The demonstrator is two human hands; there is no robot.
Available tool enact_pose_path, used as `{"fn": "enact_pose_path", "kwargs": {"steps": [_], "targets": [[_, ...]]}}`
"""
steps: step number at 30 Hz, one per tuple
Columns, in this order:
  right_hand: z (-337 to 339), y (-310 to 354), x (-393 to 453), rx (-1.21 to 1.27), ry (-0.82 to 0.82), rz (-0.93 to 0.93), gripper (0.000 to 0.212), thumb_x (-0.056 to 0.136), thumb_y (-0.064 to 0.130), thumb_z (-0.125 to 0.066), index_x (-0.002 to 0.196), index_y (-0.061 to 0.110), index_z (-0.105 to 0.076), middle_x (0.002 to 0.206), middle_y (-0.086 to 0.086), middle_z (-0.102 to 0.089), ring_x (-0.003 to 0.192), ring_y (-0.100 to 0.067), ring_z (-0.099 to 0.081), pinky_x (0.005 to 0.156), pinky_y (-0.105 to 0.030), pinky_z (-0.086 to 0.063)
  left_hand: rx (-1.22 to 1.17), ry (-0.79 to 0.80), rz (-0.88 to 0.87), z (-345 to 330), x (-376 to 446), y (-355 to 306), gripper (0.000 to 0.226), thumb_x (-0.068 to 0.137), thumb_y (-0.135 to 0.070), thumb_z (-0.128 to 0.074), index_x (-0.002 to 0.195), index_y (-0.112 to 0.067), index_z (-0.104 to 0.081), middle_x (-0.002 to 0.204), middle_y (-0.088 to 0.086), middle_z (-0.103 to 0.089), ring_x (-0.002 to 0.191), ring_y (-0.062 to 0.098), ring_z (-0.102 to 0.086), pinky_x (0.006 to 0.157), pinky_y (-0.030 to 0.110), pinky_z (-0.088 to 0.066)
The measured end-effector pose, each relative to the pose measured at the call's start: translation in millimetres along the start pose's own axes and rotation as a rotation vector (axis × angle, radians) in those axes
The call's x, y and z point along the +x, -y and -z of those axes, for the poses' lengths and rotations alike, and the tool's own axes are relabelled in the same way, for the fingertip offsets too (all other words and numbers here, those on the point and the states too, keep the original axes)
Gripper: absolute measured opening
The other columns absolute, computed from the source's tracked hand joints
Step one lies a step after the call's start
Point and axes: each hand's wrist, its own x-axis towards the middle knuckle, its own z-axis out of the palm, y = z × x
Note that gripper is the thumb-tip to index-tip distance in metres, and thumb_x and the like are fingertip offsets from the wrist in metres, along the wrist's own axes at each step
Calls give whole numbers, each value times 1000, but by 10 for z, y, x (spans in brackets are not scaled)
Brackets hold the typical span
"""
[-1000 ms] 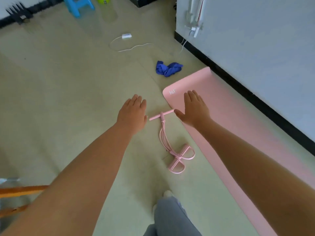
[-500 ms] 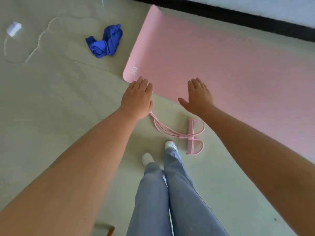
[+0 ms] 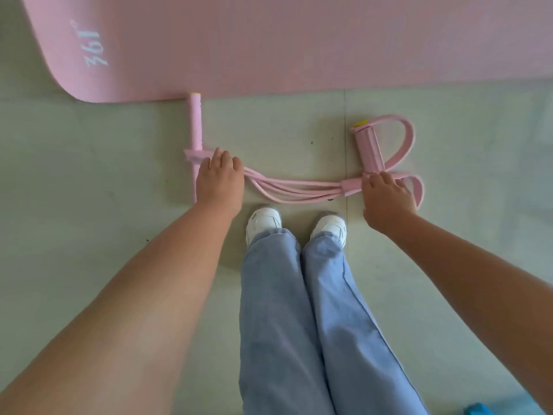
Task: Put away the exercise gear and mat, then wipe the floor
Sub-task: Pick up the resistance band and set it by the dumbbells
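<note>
I judge the first step in hand: collecting the exercise gear. The pedal puller (image 3: 299, 187) lies stretched on the floor (image 3: 89, 175) just in front of my shoes (image 3: 263, 221), its bar end touching the mat (image 3: 299, 43). My left hand (image 3: 220, 178) rests on the tubes where they join the bar, fingers curled down over them; my right hand (image 3: 389, 194) sits on the strap end beside the foot pedal (image 3: 369, 151). The hands are well apart, and I cannot tell whether either has closed its grip. The next move calls for closing both, lifting and gathering the slack tubes. The mat lies flat and unrolled, the floor unwiped. Nothing obstructs; the loose foot loops (image 3: 408, 136) may snag.
</note>
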Motion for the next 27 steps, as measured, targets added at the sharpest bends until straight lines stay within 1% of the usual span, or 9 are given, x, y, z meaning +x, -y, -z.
{"fn": "enact_pose_path", "kwargs": {"steps": [4,6,10,13,15,18,20,22,27], "targets": [[-670,204,586,-61,12,-49,58,88,3,-50,140,1,-26,147,-16,-29,141,-30,-21,115,-38,-21,17,48,27,-771,634,109,42,96,5,-29,138,8,-31,143,27,-32,141,34,-20,109,44,-25],[-871,202,800,-138,3,-95,55,89,4,-50,139,0,-29,145,-18,-32,139,-31,-25,115,-40,-21,-4,-56,11,-1009,865,148,41,94,4,-24,130,12,-41,137,36,-37,134,43,-30,104,48,-33],[-1094,95,1007,-425,-95,-138,30,57,22,-72,86,14,-72,91,-2,-71,91,-19,-66,88,-35,-50,123,-139,-121,-1189,1097,355,32,89,9,-30,114,15,-50,113,40,-50,113,47,-46,94,49,-35],[-1147,-1,1094,-536,-76,-81,10,55,23,-63,64,21,-66,67,7,-69,76,-15,-66,83,-32,-33,174,-115,-132,-1075,1081,371,25,72,8,-37,79,18,-59,72,39,-59,73,47,-62,67,48,-51],[-1030,33,1053,-517,-88,-13,5,57,19,-65,62,19,-65,61,6,-67,73,-17,-66,86,-33,-27,203,-111,-198,-889,992,274,26,75,6,-36,80,17,-59,76,37,-61,76,46,-63,66,46,-52],[-738,106,863,-354,-86,-26,21,84,12,-52,101,9,-64,98,-7,-69,105,-24,-56,105,-36,-22,209,24,-203,-594,818,38,30,92,4,-37,119,9,-49,122,29,-53,118,39,-46,94,43,-39],[-573,124,647,-239,-96,-40,31,93,9,-38,122,3,-49,122,-16,-57,122,-31,-42,113,-35,-17,270,68,-203,-283,585,-166,31,94,-1,-42,123,-1,-51,126,20,-54,121,35,-44,90,38,-41],[-352,125,321,-179,-108,-77,33,92,8,-40,123,2,-45,126,-17,-53,124,-33,-40,114,-35,-18,303,45,-217,59,303,-329,29,93,-3,-46,121,-6,-54,125,15,-56,122,32,-44,77,34,-42],[305,-289,-711,59,-207,-183,29,88,6,-48,116,1,-48,118,-16,-58,119,-33,-46,112,-42,-20,212,-51,-223,1169,-524,-780,24,93,-5,-47,115,-3,-55,119,15,-60,118,33,-46,89,38,-40]]}}
